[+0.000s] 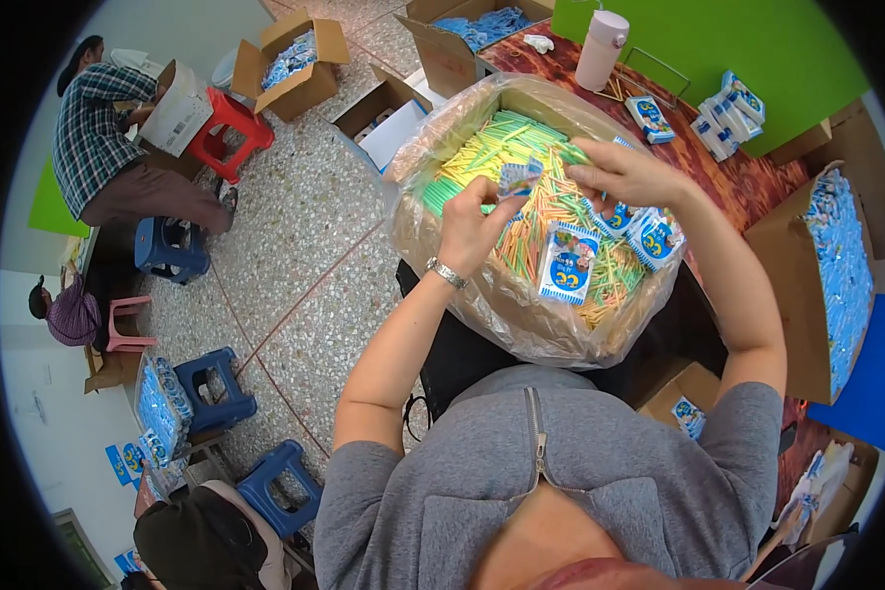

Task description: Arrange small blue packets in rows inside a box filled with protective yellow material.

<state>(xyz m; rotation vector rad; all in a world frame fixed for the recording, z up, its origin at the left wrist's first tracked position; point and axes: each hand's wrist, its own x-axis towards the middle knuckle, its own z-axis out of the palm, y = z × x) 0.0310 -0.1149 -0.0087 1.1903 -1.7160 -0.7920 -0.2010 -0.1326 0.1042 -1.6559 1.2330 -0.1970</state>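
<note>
Pastel sticks [521,167], green, yellow and orange, are filling the plastic-lined carton [462,108] in front of us, and we're working right above them. Our left hand [470,228] is pinching a small blue-and-white packet [517,179] between thumb and fingertips, holding it just over the sticks. Our right hand [627,173] is curling down close beside it, fingers bent toward the sticks, though we can't tell whether it's gripping anything. More packets [568,262] are lying on the sticks. A pink bottle [601,49] is standing on the table behind.
</note>
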